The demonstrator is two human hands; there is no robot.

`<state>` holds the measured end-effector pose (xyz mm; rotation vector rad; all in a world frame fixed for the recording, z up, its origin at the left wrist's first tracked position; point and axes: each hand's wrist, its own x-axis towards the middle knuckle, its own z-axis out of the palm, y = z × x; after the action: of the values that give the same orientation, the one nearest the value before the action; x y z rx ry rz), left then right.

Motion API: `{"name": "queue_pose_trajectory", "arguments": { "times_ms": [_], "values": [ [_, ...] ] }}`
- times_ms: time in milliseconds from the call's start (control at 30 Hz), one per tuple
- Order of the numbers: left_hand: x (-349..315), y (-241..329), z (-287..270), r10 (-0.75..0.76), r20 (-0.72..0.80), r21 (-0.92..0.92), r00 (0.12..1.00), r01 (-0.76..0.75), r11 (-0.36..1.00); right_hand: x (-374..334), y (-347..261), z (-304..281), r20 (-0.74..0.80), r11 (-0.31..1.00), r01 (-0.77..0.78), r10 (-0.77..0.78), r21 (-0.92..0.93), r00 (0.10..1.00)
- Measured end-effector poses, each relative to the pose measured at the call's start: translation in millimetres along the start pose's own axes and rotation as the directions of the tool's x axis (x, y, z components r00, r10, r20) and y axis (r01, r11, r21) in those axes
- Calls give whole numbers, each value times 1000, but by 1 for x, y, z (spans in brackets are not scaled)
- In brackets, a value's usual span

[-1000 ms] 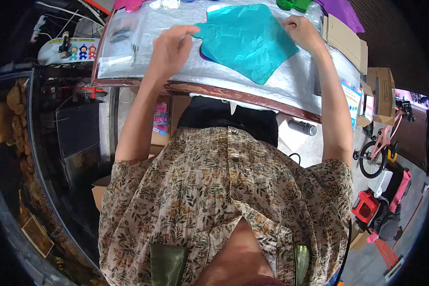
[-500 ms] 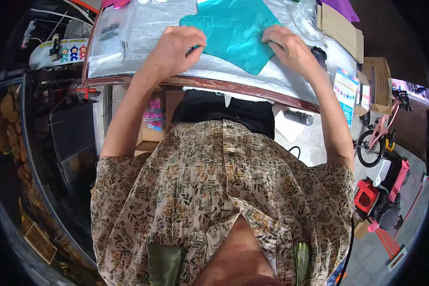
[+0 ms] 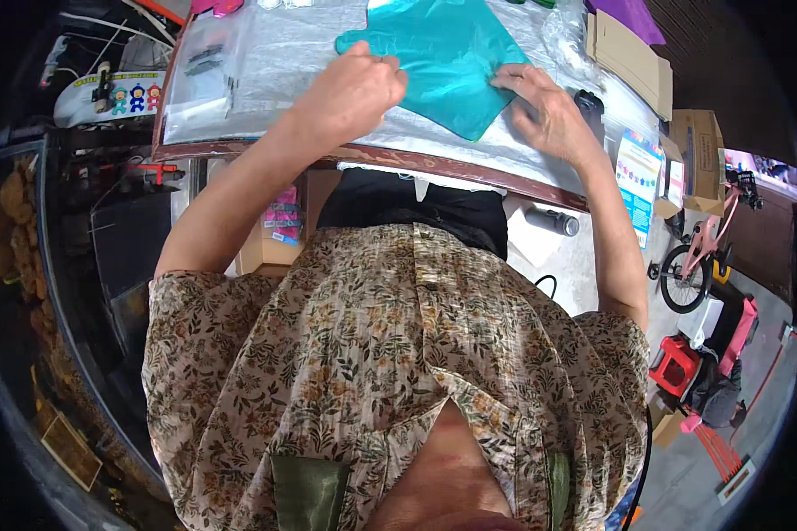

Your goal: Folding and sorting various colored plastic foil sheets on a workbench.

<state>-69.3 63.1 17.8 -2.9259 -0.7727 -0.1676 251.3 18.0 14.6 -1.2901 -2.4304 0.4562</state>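
Note:
A flat, shiny teal foil piece (image 3: 452, 71), with pointed corners and a small rounded tab at its left, lies on the table's far middle. It looks like an uninflated foil balloon. My left hand (image 3: 354, 96) is closed in a fist over its left edge, close to the tab. Whatever the fist holds is hidden by its own fingers. At the right edge, the fingertips of my right hand (image 3: 549, 111) rest on the foil, with the thumb apart from them and tucked below.
The table (image 3: 416, 159) has a silvery plastic cover and a brown front edge. Clear plastic packets (image 3: 202, 75) lie at the left. A black object (image 3: 590, 106) is just right of my right hand, near flattened cardboard (image 3: 629, 57). A dark cylinder (image 3: 553, 219) sits below the table.
My left hand has moved right and turned, its knuckles now facing up. The right hand has slid slightly lower, its thumb drawn away from the foil, which stays nearly in place.

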Motion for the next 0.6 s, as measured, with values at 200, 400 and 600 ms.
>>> {"name": "queue_pose_trajectory", "arguments": {
  "times_ms": [200, 400, 600],
  "values": [
    [-7, -4, 9, -144, -130, -70, 981, 136, 988, -3, -1, 2, -36, 1000, 19, -20, -17, 999],
    [-22, -9, 29, -287, -298, -335, 910, 181, 925, 2, -7, 7, -127, 999, 7, -12, -41, 992],
    [-26, -6, 27, -576, -224, -721, 786, 264, 640, 1, 5, 26, -218, 989, 13, -45, -150, 975]
  ]
}}
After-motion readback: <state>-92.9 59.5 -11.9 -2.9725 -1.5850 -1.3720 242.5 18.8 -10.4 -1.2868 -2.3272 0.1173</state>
